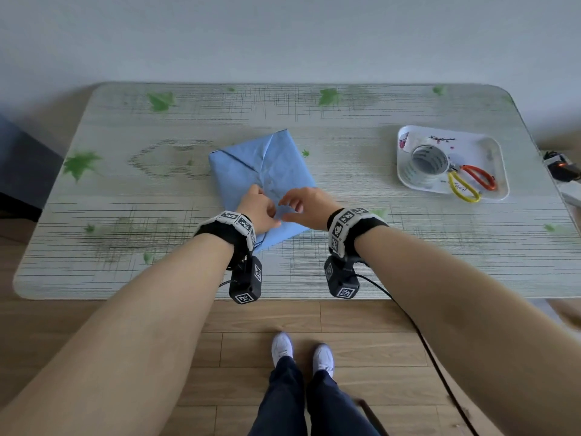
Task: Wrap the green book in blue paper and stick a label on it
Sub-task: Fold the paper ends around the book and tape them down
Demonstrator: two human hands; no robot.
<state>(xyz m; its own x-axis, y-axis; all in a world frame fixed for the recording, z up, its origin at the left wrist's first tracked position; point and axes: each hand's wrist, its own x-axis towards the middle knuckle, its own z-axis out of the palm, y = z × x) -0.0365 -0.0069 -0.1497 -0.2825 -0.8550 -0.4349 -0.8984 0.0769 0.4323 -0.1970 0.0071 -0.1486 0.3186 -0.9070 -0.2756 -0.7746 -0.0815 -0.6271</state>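
Blue paper (267, 165): matt, creased. Table (125, 190): smooth, printed, faint sheen. Tray (481, 149), 2 o'clock of paper: glossy white plastic. Floor (267, 316): wood-grain planks, matt.

view: head, one wide-angle camera | seat: above and behind the grip, where left hand (259, 209) and right hand (306, 204) meet on the blue paper (267, 162) | facing: forward and down | range: near, forearms (157, 325) fill the lower frame | field: table (125, 272) around the grip, wall (283, 36) beyond, floor (361, 325) behind
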